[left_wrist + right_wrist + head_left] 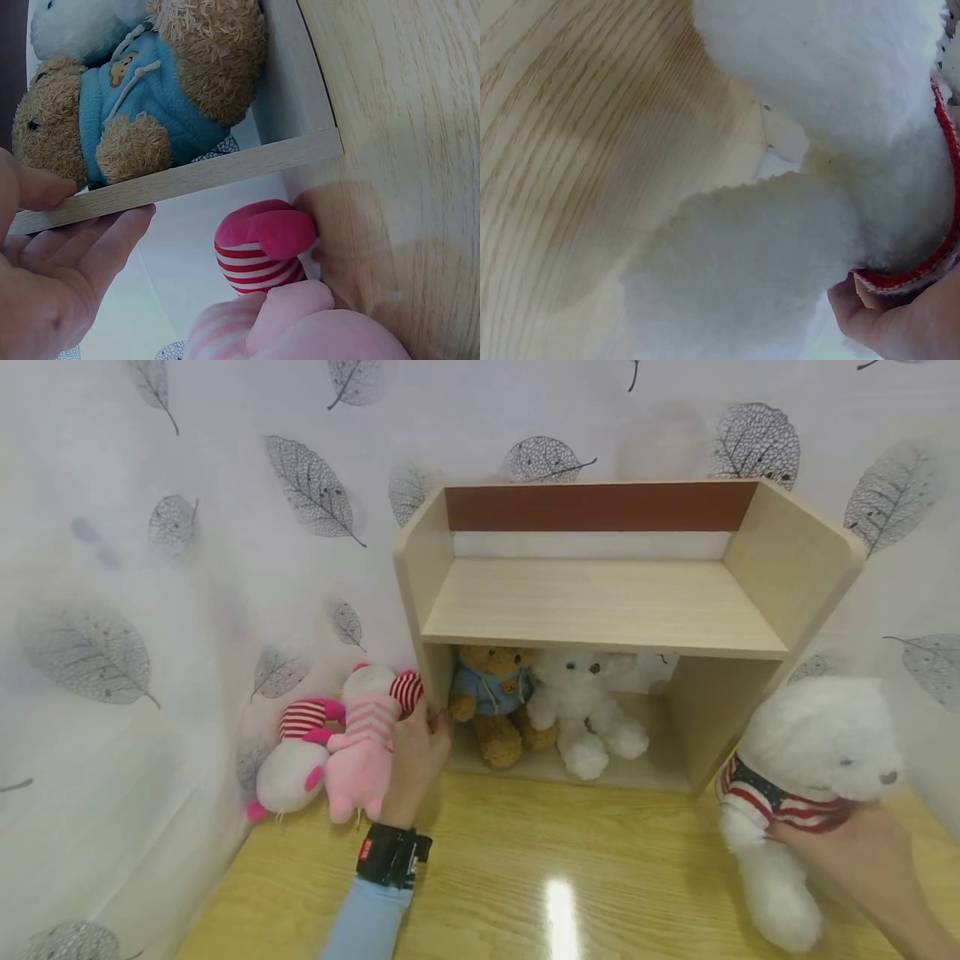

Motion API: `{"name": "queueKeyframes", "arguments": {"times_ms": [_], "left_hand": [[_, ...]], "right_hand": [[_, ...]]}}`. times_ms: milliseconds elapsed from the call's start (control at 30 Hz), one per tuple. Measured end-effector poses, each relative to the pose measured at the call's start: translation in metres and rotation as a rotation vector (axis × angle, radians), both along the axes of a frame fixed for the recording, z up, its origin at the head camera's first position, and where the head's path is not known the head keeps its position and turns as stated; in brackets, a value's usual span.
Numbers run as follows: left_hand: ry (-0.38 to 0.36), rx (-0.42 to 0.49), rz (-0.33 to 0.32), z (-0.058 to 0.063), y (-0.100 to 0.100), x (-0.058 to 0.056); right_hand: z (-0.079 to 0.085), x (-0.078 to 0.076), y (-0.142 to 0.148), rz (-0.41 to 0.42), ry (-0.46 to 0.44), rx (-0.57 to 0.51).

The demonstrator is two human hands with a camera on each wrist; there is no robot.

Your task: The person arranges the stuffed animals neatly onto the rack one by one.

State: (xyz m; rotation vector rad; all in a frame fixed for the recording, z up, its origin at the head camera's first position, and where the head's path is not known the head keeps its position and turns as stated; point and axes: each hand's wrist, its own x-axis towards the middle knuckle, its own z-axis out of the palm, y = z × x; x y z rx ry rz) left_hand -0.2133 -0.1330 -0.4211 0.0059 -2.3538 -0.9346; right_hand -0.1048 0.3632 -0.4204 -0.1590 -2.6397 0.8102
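My left hand (417,755) pinches the left side panel of a small wooden shelf (600,602). In the left wrist view its thumb lies on the inner face and the fingers (112,247) on the outer. At the right, my right hand (855,852) grips a white teddy bear (817,743) by its red, white and navy sweater (922,274). In the lower compartment a brown teddy bear (501,743) in a blue hoodie sits at the left, with a white teddy bear (585,710) beside it.
Two pink and white stuffed toys lean left of the shelf: one in pale pink (360,768), one with red stripes (292,768). The shelf's upper board (600,602) holds nothing visible. A leaf-print sheet (202,585) hangs behind the wooden table (480,877).
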Motion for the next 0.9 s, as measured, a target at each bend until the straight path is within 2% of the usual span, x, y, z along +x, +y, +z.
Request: {"name": "queueKeyframes", "arguments": {"times_ms": [300, 533, 900], "left_hand": [[-0.007, 0.002, -0.018, 0.002, 0.0, 0.002], [-0.006, -0.014, -0.003, 0.001, 0.0, 0.004], [0.005, -0.014, -0.009, 0.001, 0.0, 0.002]], "right_hand": [[0.003, 0.008, -0.02, 0.067, 0.094, -0.071], [0.005, 0.01, -0.04, 0.137, 0.149, -0.098], [0.0, 0.003, -0.087, 0.266, 0.159, -0.083]]}}
